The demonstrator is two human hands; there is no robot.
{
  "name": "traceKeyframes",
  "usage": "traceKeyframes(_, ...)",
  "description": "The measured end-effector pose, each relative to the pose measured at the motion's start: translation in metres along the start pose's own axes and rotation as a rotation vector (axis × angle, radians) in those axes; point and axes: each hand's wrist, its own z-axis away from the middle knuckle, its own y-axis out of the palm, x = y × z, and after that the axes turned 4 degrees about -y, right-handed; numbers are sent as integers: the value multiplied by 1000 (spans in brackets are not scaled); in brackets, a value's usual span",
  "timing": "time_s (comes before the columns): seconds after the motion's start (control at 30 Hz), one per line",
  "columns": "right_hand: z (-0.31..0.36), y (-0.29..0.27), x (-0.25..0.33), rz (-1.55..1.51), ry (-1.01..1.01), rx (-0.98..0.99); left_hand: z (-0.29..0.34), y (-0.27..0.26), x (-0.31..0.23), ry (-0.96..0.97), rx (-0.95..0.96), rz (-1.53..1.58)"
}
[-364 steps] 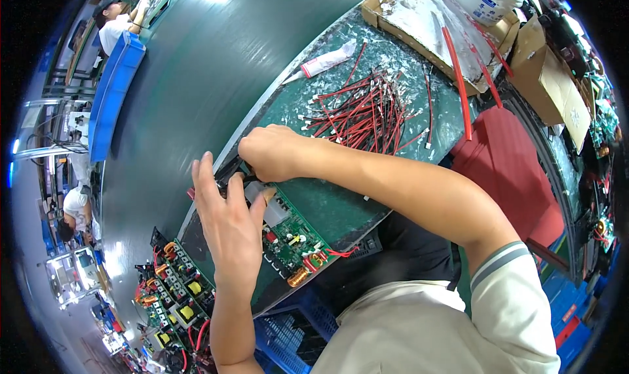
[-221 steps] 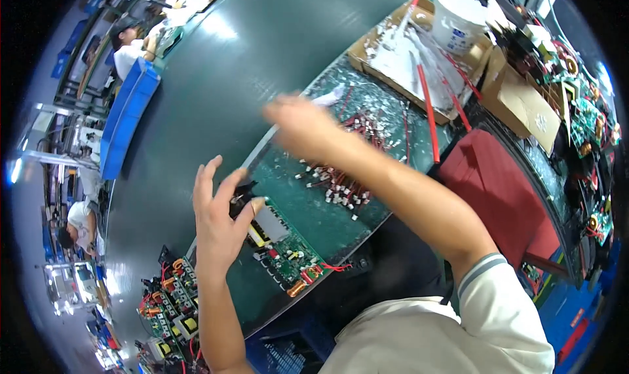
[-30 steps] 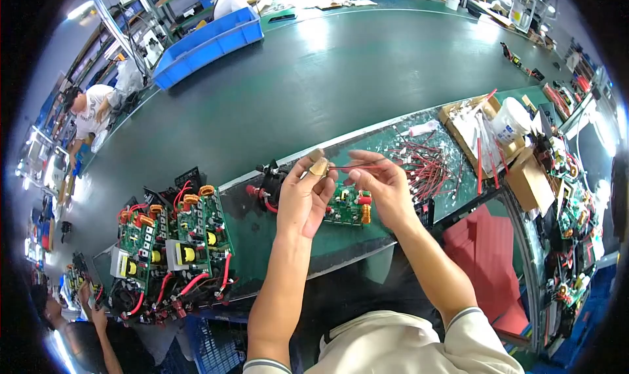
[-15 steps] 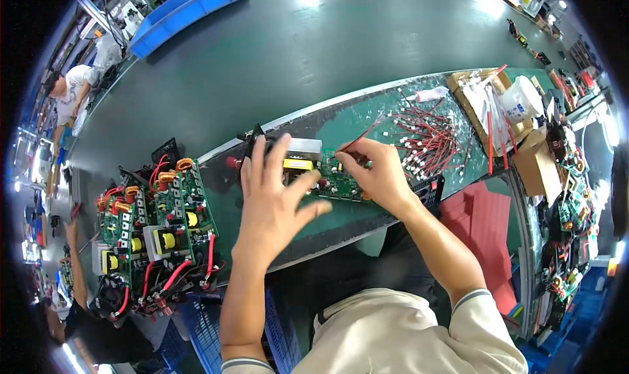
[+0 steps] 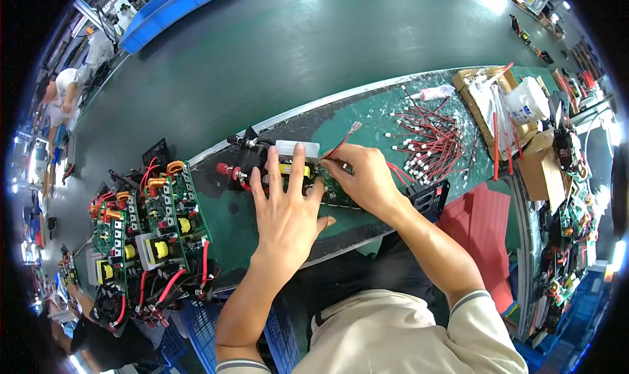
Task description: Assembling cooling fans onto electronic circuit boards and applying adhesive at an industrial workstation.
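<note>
My left hand (image 5: 286,220) lies with fingers spread over a green circuit board (image 5: 337,196), touching its parts. Under those fingers show a silver metal block (image 5: 288,149) and a yellow transformer (image 5: 285,169). My right hand (image 5: 367,180) pinches a thin red-and-black wire (image 5: 342,142) above the board's far edge. One end of that wire sticks up and away from the fingertips; its other end is hidden by the hand. To the left of the board sits a black panel with a red terminal (image 5: 226,169). My hands cover most of the board.
A loose pile of red-and-black connector wires (image 5: 429,141) lies to the right. Finished-looking circuit boards (image 5: 167,210) stand at the left. Beyond the wires are a cardboard box (image 5: 472,92) and a white tub (image 5: 526,100). A blue bin (image 5: 177,13) sits far left; people work beyond.
My left hand has moved right and come down onto the board's parts. My right hand has shifted slightly left, still pinching the wire.
</note>
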Motion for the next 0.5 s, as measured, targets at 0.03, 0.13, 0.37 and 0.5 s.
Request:
traceKeyframes(0.03, -1, -1, 0, -9, -2, 3, -2, 0, 0, -5, 1, -6)
traceKeyframes(0.13, -1, -1, -3, -15, -18, -5, -3, 1, -1, -4, -2, -5)
traceKeyframes(0.37, -1, 0, -5, 49, -72, -7, -3, 4, -3, 9, -30, -8)
traceKeyframes(0.5, 0, 0, -5, 32, -78, -17, -5, 7, -4, 25, -35, 4)
